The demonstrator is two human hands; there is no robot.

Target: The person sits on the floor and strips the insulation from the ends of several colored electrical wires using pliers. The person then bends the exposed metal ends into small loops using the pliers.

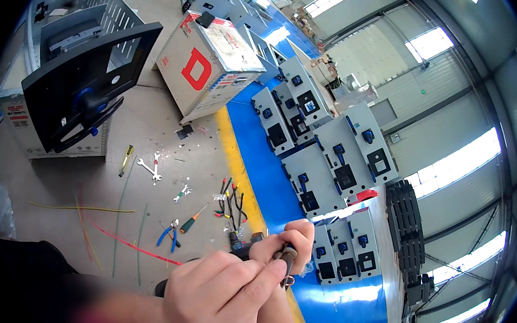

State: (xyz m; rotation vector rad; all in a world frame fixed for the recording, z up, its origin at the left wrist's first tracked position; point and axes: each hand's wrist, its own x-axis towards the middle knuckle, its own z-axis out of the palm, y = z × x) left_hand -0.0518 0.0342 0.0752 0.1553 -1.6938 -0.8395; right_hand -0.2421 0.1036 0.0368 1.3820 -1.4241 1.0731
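My left hand [218, 292] comes in from the lower left, its fingers closed and pressed together. Against it, my right hand [296, 240] is curled, thumb and fingers pinched. Between their fingertips sits a small dark metal piece [288, 256], gripped by both; its kind I cannot make out. A thin copper-coloured ring [289, 280] shows just below it. Behind the hands, a dark power drill [237, 242] is partly hidden. On the floor nearby lie blue-handled pliers [169, 233], a screwdriver [190, 222] and several short black cables [231, 202] with coloured ends.
Wrenches [153, 166], a yellow utility knife [126, 158] and loose wires [133, 244] lie across the grey floor. A monitor [88, 87] stands on a crate at left, a wooden crate [187, 65] behind. Beyond a yellow line [235, 153], grey panels [324, 179] stand on blue floor.
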